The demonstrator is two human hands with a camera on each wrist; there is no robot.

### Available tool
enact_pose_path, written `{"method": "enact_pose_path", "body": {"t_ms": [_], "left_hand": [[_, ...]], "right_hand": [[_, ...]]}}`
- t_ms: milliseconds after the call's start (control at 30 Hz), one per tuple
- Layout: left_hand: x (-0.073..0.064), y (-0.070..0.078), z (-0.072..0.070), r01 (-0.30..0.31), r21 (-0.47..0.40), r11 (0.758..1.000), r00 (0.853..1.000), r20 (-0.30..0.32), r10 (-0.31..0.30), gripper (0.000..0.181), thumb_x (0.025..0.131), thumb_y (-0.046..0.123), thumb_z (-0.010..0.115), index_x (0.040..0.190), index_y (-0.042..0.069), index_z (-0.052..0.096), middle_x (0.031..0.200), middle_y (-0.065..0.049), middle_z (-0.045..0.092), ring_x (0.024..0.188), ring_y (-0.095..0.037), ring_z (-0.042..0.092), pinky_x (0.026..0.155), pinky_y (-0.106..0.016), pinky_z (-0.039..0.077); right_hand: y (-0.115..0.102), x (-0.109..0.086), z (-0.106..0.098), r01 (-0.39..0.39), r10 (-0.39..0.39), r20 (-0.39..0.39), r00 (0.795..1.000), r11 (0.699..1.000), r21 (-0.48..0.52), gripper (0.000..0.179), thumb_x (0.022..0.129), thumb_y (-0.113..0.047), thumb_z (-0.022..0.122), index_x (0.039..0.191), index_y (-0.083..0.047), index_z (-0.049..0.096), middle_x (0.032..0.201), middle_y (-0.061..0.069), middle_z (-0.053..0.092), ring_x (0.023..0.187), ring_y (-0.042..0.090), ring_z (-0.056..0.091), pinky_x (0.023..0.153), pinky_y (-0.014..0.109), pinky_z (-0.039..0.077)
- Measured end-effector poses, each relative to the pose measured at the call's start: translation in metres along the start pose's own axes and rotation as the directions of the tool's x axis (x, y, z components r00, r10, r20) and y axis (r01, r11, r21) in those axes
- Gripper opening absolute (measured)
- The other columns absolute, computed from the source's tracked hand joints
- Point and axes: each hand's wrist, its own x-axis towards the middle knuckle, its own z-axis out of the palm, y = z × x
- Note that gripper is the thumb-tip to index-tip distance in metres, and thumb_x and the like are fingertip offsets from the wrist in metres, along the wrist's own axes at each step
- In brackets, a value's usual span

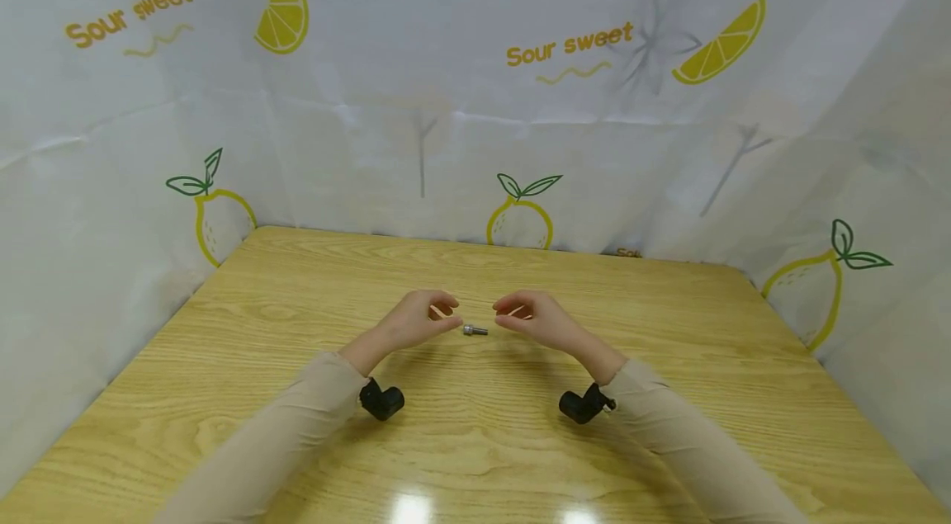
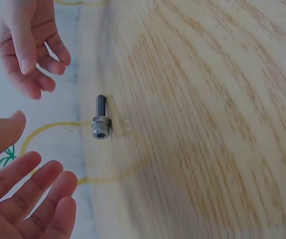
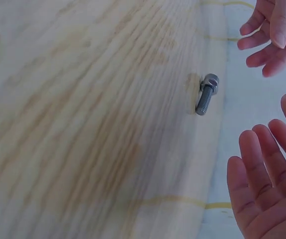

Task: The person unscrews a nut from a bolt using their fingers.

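A small metal socket-head bolt (image 1: 475, 331) lies on its side on the wooden table, its head toward the left hand and its threaded end toward the right. In the left wrist view, the hex recess shows in the head of the bolt (image 2: 101, 119), with a ring just behind it. My left hand (image 1: 416, 319) hovers just left of the bolt, fingers relaxed and holding nothing. Opposite it, my right hand (image 1: 541, 321) is held to the right of the threaded end, fingers relaxed and thumb apart, holding nothing.
The wood-grain table (image 1: 475, 441) spreads out on all sides of the hands. A white curtain (image 1: 416, 153) printed with lemons hangs along its back and sides. Black wrist cameras (image 1: 382, 400) sit below both sleeves.
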Motion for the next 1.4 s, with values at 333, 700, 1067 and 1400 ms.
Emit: {"method": "enact_pose_path", "body": {"t_ms": [333,700,1067,1400], "left_hand": [[0.007,0.0,0.009,0.073,-0.018,0.997,0.997,0.013,-0.073,0.031,0.089,0.018,0.064,0.114,0.002,0.064,0.103,-0.013,0.067,0.086,-0.021,0.065,0.073,-0.03,0.055],[0.016,-0.003,0.019,0.1,0.02,0.995,0.994,0.035,-0.101,0.025,0.088,0.018,0.066,0.11,0.005,0.068,0.092,-0.009,0.068,0.078,-0.015,0.061,0.064,-0.024,0.049],[0.019,-0.003,0.025,0.111,0.066,0.992,0.994,0.016,-0.113,0.022,0.085,0.012,0.068,0.105,0.004,0.069,0.089,-0.009,0.066,0.072,-0.013,0.055,0.061,-0.021,0.044],[0.022,0.002,0.031,0.112,0.164,0.98,0.993,0.004,-0.114,0.011,0.085,0.013,0.068,0.093,0.006,0.071,0.083,-0.005,0.067,0.073,-0.013,0.057,0.066,-0.025,0.047]], "right_hand": [[0.006,0.014,0.015,-0.128,0.126,0.03,0.992,0.989,0.075,0.027,0.091,-0.015,0.061,0.111,0.003,0.064,0.106,0.02,0.066,0.092,0.027,0.065,0.078,0.033,0.055],[0.005,0.019,0.023,-0.267,0.264,0.061,0.962,0.962,0.048,0.022,0.088,-0.014,0.065,0.105,0.0,0.066,0.1,0.015,0.067,0.085,0.016,0.063,0.065,0.023,0.05],[0.008,0.025,0.028,-0.267,0.266,0.054,0.962,0.964,0.0,0.016,0.083,-0.01,0.07,0.096,0.0,0.069,0.087,0.011,0.067,0.073,0.01,0.056,0.063,0.02,0.045],[0.005,0.027,0.031,-0.294,0.298,0.084,0.951,0.954,-0.058,0.01,0.086,-0.01,0.066,0.091,-0.001,0.067,0.08,0.007,0.062,0.065,0.01,0.049,0.057,0.02,0.041]]}}
